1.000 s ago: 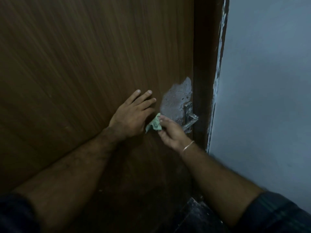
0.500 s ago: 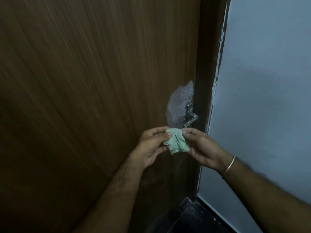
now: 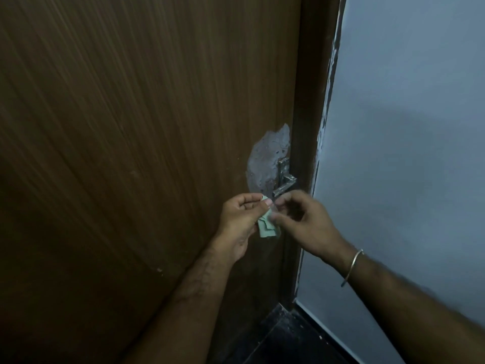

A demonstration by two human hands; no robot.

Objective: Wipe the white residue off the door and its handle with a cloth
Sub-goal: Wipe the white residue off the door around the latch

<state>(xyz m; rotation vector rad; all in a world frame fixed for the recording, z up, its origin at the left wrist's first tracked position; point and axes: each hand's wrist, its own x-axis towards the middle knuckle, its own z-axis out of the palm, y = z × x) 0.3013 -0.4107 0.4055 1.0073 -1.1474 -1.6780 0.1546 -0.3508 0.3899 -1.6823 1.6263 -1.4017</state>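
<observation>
Step in hand: readying the cloth point(image 3: 266, 225). The left hand point(image 3: 240, 219) and right hand point(image 3: 304, 222) both pinch it, just below the handle point(image 3: 283, 179). The white residue point(image 3: 265, 158) remains on the door point(image 3: 144, 153). Next move calls for pressing the bunched cloth onto the patch.

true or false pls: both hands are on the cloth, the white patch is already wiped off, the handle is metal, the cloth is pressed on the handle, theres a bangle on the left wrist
1. Both hands hold the cloth: true. The left hand and right hand pinch the green cloth between them.
2. White patch gone: false. The white residue still covers the door beside the handle.
3. Handle is metal: true. The handle looks shiny and silver.
4. Cloth pressed on handle: false. It is held below the handle.
5. Bangle on left wrist: false. The bangle is on the right wrist.
</observation>
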